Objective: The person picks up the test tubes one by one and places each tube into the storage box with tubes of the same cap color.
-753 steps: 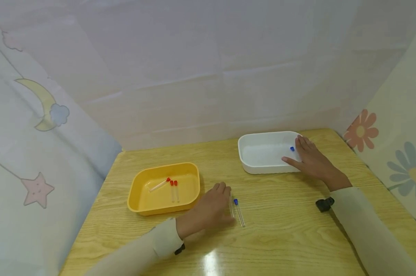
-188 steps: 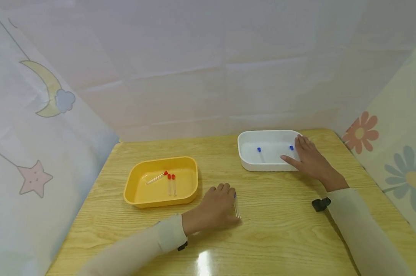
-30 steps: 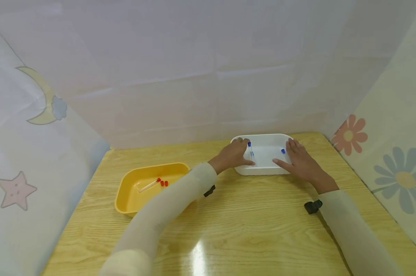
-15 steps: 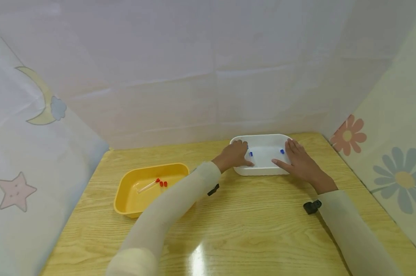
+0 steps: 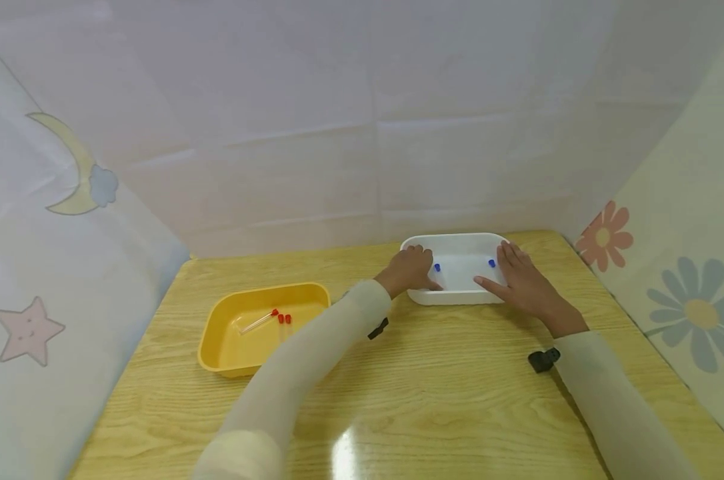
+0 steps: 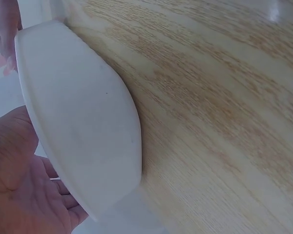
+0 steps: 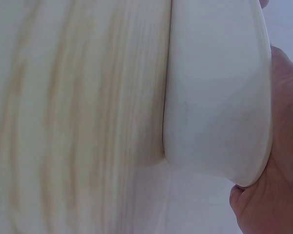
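Note:
A white plastic tray point(image 5: 458, 298) stands at the back right of the table. My left hand point(image 5: 409, 270) reaches over its left end, the thumb near the front rim; in the left wrist view its palm shows, with loosely bent fingers beyond the rim. One blue-capped test tube point(image 5: 437, 267) lies just beside that hand, another blue-capped test tube point(image 5: 491, 263) near the right end. Any tube beneath the left hand is hidden. My right hand point(image 5: 521, 283) rests on the tray's right end, fingers straight, thumb spread toward the front rim.
A yellow tray point(image 5: 215, 343) stands to the left on the wooden table point(image 5: 446, 400), partly covered by the left sleeve. In it lie a slanted red-capped tube point(image 5: 259, 323) and two more red caps point(image 5: 285, 319). Printed cloth point(image 5: 314, 167) hangs around the table's back and sides.
Earlier, blue-capped tubes lay on the table and my left hand carried one into the white tray. Over the last second that tube's cap has dropped from sight behind the hand. The right hand stays put.

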Available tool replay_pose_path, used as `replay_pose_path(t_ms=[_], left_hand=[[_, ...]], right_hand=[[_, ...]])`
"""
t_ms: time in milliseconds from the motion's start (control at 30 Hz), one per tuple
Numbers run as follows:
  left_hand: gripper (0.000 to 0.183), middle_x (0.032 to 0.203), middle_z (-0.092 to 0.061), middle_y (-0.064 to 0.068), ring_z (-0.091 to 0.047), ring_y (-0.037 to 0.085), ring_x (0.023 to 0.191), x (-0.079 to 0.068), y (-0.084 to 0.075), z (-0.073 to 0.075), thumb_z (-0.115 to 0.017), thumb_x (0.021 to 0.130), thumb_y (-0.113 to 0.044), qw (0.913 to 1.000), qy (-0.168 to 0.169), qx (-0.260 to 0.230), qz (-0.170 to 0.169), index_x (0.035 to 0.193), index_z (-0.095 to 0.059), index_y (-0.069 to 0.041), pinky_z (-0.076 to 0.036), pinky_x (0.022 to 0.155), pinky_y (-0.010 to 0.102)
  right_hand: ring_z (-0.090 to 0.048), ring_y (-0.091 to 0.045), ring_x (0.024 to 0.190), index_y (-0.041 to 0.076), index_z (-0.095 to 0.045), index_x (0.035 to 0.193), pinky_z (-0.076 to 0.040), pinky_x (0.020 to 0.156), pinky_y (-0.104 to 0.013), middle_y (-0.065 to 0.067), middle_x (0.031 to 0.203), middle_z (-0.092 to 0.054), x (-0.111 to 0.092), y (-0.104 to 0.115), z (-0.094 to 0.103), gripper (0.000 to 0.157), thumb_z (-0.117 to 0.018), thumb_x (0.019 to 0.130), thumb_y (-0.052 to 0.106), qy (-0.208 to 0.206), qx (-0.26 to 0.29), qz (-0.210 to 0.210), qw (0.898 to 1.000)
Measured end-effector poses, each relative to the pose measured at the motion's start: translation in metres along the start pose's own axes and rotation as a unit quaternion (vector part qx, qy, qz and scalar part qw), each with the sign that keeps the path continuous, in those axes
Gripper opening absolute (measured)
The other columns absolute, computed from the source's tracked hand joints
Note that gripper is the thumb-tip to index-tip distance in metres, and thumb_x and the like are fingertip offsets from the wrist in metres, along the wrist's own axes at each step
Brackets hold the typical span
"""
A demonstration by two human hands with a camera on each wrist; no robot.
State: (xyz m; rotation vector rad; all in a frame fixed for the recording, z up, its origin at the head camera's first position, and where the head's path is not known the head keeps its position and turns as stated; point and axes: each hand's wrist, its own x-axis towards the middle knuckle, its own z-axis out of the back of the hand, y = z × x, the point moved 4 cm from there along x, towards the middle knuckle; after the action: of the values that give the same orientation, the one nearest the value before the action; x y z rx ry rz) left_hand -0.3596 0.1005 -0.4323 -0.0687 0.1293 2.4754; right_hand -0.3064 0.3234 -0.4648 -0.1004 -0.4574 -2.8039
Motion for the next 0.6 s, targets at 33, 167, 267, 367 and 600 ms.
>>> replay_pose_path(t_ms=[33, 167, 267, 367, 600], left_hand=[[0.067, 0.101, -0.053, 0.003, -0.049, 0.017, 0.090, 0.0001, -0.0002, -0.0008, -0.060, 0.076, -0.069, 1.0000, 0.001, 0.005, -0.001, 0.108, -0.056, -0.010, -0.047, 0.077, 0.030], [0.064, 0.101, -0.052, 0.003, -0.047, 0.017, 0.089, 0.0015, -0.0009, -0.0039, -0.060, 0.078, -0.067, 0.9998, 0.007, 0.017, 0.002, 0.108, -0.058, -0.011, -0.046, 0.078, 0.031], [0.060, 0.099, -0.053, 0.004, -0.047, 0.017, 0.087, 0.0020, -0.0020, -0.0039, -0.062, 0.078, -0.065, 0.9996, 0.002, 0.027, 0.003, 0.106, -0.059, -0.011, -0.046, 0.077, 0.032], [0.060, 0.099, -0.054, 0.004, -0.048, 0.017, 0.088, 0.0031, -0.0035, -0.0047, -0.062, 0.079, -0.064, 0.9992, 0.003, 0.040, 0.002, 0.106, -0.060, -0.011, -0.047, 0.078, 0.033], [0.063, 0.106, -0.055, 0.005, -0.049, 0.019, 0.096, 0.0051, -0.0064, -0.0062, -0.059, 0.080, -0.065, 0.9976, 0.030, 0.062, 0.008, 0.112, -0.060, -0.011, -0.045, 0.086, 0.033]], right_hand=[[0.009, -0.035, 0.142, -0.007, 0.001, 0.147, 0.005, 0.112, -0.051, -0.022, 0.154, 0.009, 0.0000, 0.0000, -0.0001, 0.097, -0.041, 0.092, 0.062, 0.001, 0.001, -0.001, 1.000], [0.008, -0.035, 0.142, -0.007, 0.000, 0.147, 0.004, 0.112, -0.051, -0.022, 0.154, 0.009, 0.0005, 0.0008, 0.0008, 0.097, -0.041, 0.092, 0.062, 0.001, 0.001, 0.000, 1.000], [0.008, -0.035, 0.142, -0.007, 0.000, 0.147, 0.005, 0.112, -0.050, -0.022, 0.154, 0.008, 0.0005, 0.0017, 0.0019, 0.097, -0.041, 0.092, 0.062, -0.001, 0.002, 0.001, 1.000], [0.008, -0.035, 0.142, -0.007, 0.000, 0.147, 0.005, 0.112, -0.050, -0.022, 0.154, 0.009, -0.0001, 0.0020, 0.0025, 0.097, -0.040, 0.092, 0.062, 0.002, 0.001, 0.000, 1.000], [0.008, -0.036, 0.142, -0.007, 0.000, 0.147, 0.004, 0.112, -0.051, -0.022, 0.154, 0.009, -0.0023, 0.0019, 0.0027, 0.097, -0.040, 0.092, 0.062, 0.002, 0.000, -0.001, 1.000]])
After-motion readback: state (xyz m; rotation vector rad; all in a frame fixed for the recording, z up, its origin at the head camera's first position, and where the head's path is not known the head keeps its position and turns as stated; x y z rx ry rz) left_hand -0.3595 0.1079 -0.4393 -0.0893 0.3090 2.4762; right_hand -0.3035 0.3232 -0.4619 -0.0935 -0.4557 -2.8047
